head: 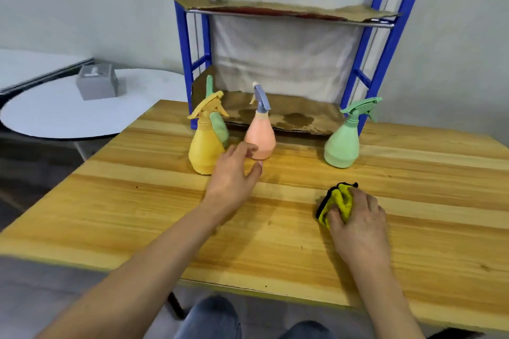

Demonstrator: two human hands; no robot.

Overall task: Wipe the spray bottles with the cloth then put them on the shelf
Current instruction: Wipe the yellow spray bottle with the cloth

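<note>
L hand (234,173) is held open above the table (137,201), fingers spread and loosely bent, nothing gripped. It is stretched fwd into the gap btwn the yellow bottle (205,146) and the pink bottle (261,137). Its fingertips overlap the pink bottle's base; contact can't be told. R hand (358,223) is set down on the table w/ fingers curled round the cloth (337,201), which is bunched and gripped.

Every bottle is stood upright, long axis vertical. Yellow bottle is found just left of the L hand's fingers, nozzle turned right and away, twd the shelf (190,63). Pink bottle, w/ grey-blue spray head, is just beyond the L fingertips; its nozzle is aimed away from the person, slightly left. A green bottle (343,143) is set ahead of the R hand, well apart from it, nozzle pointed right. A second green bottle (219,124) is mostly hidden behind the yellow one. Its nozzle direction can't be told, nor whether it's on table or shelf.

Beyond both hands the blue-framed shelf is stood at the table's far edge, tiers lined w/ stained cardboard (289,115). The yellow, pink and first green bottles are lined up btwn the hands and its bottom tier. Far left of the L hand a round white table (55,107) w/ a grey tissue box (96,81) is seen.
</note>
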